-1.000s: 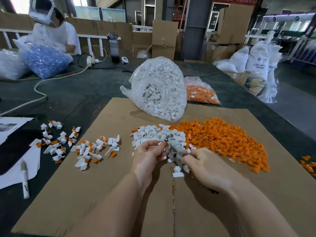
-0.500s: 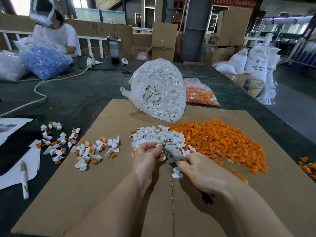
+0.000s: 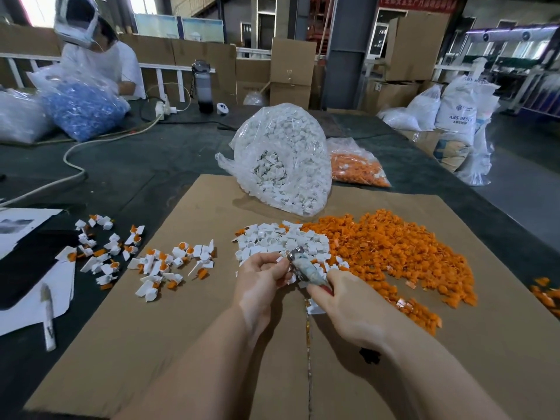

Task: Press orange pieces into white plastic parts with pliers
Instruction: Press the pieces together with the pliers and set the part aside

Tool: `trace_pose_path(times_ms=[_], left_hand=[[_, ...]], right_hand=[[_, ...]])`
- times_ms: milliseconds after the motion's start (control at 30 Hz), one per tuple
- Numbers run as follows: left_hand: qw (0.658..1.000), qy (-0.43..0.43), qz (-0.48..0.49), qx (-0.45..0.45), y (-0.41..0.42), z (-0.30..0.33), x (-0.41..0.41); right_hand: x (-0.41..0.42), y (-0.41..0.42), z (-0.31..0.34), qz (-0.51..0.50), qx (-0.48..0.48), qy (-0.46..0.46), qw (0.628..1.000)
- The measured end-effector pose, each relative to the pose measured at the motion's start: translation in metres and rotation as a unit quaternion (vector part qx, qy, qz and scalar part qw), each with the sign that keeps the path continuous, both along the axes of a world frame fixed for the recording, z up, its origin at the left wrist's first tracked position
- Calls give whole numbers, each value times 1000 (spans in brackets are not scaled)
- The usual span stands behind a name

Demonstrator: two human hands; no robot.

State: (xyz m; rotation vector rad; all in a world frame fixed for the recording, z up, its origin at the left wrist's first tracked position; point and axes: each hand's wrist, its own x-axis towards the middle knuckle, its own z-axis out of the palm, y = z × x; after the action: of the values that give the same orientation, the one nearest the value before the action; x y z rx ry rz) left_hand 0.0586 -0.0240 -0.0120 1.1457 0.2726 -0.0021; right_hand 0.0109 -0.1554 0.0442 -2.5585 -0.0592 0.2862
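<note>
Pinching a small white part between thumb and fingertips, the left hand [image 3: 260, 277] holds it up to the nose of the pliers [image 3: 306, 268], which the right hand [image 3: 348, 304] grips closed around the handles; whether an orange piece already sits in that part is hidden by the fingers. To do this press well, I judge the part should be kept square to the jaws, the squeeze slow and even until the insert seats flush, and the fingertips kept clear of the closing metal. Starting at the table's left edge, a marker pen [image 3: 48, 319] lies on white paper, and just beyond it the finished assemblies [image 3: 145, 259] are scattered across the cardboard sheet's [image 3: 151, 344] left edge, each a white body with a pointed tab and an orange insert showing in its round socket. Near the sheet's middle, directly behind the hands, lies the pile of white plastic parts [image 3: 278, 237], small glossy shells with open ring ends, touching the much larger heap of orange pieces [image 3: 394, 250] that spreads toward the sheet's right edge. Behind both, at the sheet's far edge, a clear bag of white parts [image 3: 281, 159] leans beside a smaller bag of orange pieces [image 3: 357, 168].
</note>
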Motion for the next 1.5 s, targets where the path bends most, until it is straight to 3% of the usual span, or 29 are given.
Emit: trace_pose_path(times_ms=[267, 333, 533, 733, 800, 867, 933, 1000, 1167, 1400, 1500], left_hand=[[1000, -13, 2, 8, -1, -1, -3], [998, -24, -7, 56, -1, -3, -6], [959, -97, -45, 261, 0, -7, -15], [937, -115, -48, 326, -2, -8, -18], [932, -118, -47, 339, -2, -8, -17], [930, -118, -50, 344, -1, -7, -17], [930, -122, -55, 343, -1, -6, -17], [929, -131, -58, 341, -1, -5, -18], [925, -138, -65, 348, -1, -6, -19], [913, -141, -54, 380, -1, -7, -21], [912, -141, -63, 380, -2, -7, -21]], right_hand=[[-3, -14, -15, -70, 26, -102, 992], [1, -26, -18, -118, 10, -142, 983], [15, -71, -30, -187, -236, -199, 933], [16, -80, -41, -193, -351, -178, 899], [14, -73, -44, -170, -311, -241, 903], [12, -61, -48, -113, -182, -332, 919], [9, -43, -50, -49, -81, -392, 915], [7, -28, -53, 5, -41, -432, 901], [4, -11, -60, 48, 5, -428, 902], [2, -18, -65, -87, 17, -433, 897], [-1, -15, -63, -25, 20, -444, 895]])
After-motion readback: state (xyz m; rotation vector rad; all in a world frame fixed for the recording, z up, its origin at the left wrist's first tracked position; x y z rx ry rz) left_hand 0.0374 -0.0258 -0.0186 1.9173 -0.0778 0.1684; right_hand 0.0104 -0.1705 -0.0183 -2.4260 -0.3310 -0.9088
